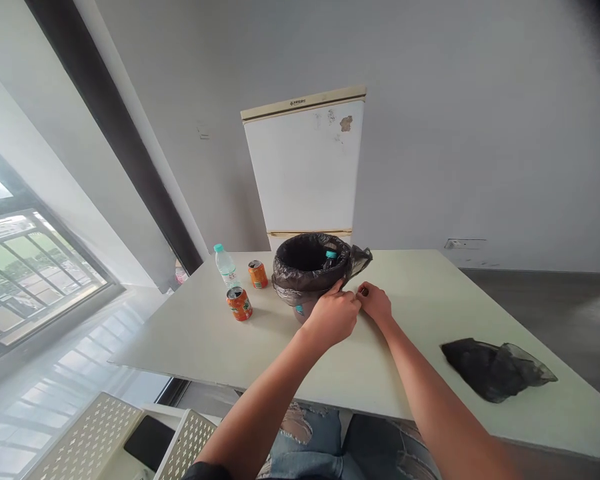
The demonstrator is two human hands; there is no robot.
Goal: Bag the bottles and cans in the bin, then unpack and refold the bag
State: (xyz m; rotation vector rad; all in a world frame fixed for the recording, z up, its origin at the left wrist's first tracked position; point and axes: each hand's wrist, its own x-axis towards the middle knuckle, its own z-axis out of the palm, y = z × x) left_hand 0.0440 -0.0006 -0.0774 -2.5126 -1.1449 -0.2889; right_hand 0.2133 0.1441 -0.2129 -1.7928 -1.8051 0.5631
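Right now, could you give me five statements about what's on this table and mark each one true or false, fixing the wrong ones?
1. A black bag lines the bin. True.
2. Two orange cans stand on the table. True.
3. The clear bottle beside the cans lies on its side. False: it stands upright.
4. The left hand is deep inside the bin. False: it is outside, at the bin's near right side.
5. A crumpled dark sheet of plastic lies on the table to the right of the bin. True.
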